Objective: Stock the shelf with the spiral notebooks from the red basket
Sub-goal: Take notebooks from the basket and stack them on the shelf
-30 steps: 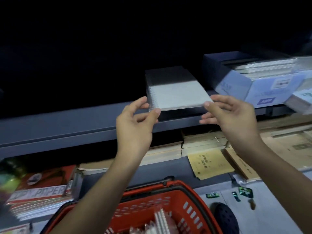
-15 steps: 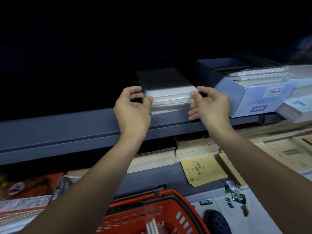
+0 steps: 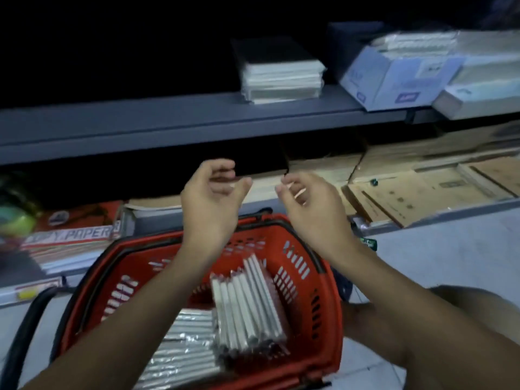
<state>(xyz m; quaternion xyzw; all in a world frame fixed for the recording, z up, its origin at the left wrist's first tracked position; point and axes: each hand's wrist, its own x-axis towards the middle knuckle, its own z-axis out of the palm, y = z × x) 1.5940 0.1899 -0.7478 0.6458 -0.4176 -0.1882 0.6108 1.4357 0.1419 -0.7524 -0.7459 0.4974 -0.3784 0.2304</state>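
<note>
Fingers loosely curled on both hands, holding nothing: left hand w/ thumb apart from the fingers, right hand likewise, palms turned toward each other, a gap between them. Both hang above the far rim of the red basket, forearms crossing over it. Inside the basket: spiral notebooks standing on edge in a row, plus wrapped packs lying flat just beside them. Up on the grey shelf, a stack of notebooks sits near the front edge; a pale blue box w/ more stock is to its right, apart from it.
</note>
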